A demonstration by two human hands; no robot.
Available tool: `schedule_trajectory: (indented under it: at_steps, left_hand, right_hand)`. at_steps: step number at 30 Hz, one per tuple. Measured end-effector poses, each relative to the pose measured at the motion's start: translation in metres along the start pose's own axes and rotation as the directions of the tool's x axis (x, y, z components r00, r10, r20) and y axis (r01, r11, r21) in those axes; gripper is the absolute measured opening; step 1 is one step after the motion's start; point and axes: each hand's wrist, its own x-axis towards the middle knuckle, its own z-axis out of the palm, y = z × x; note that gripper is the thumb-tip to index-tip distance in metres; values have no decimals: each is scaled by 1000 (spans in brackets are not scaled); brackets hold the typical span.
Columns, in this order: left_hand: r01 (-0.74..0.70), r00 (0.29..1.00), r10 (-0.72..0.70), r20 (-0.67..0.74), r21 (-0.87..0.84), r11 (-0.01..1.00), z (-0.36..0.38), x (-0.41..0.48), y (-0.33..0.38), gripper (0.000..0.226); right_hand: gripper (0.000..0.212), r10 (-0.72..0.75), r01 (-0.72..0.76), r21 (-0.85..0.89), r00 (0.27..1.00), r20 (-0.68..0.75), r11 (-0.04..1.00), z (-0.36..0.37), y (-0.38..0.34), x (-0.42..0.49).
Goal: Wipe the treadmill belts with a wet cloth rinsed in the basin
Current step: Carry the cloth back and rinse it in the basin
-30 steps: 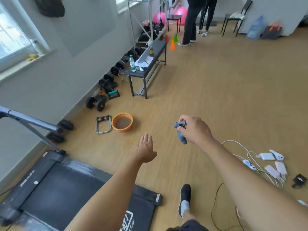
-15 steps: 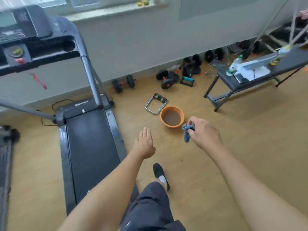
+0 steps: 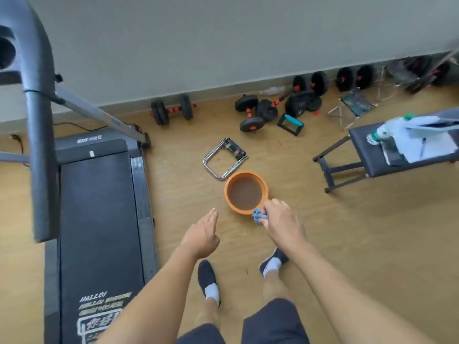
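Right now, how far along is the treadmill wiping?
Done: the basin holds brown water, so some rinsing has likely happened. In hand: the right hand grips the bunched blue cloth at the basin's near rim; the left hand is open and empty. Left: dip the cloth, then wipe the belt to the left.

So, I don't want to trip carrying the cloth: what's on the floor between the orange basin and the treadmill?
Nothing: the head view shows only bare wooden floor between the orange basin and the treadmill.
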Motion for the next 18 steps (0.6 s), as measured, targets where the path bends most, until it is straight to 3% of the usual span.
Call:
schedule_trajectory:
  at_steps: [5,9,11,13,15,18]
  left_hand:
    - [123,992,-118,34,-181,976,86,184,-25,99]
    - [137,988,-115,101,-250,958,199,361,-66,99]
    - [112,992,-90,89,-293,949,238,441,-77,88]
    - [77,992,-113,-59,-429,900,270,497,-86,65]
    - [47,942,-211,-260,-521,853,297,537,-95,52]
    - [50,894,-297,-335,-583,811,336,567,-103,50]
  right_hand:
    - [27,-149,153,-12,975,165,988,123,92,210]
    - [17,-13,-41,226,973,231,973,278,177,346]
    - [12,57,-125,281,969,238,952,343,212,394]
    - [15,4,-93,307,961,277,947,402,238,434]
    - [21,1,-108,340,954,300,934,451,259,470]
    - [45,134,-192,285,968,210,939,501,283,504]
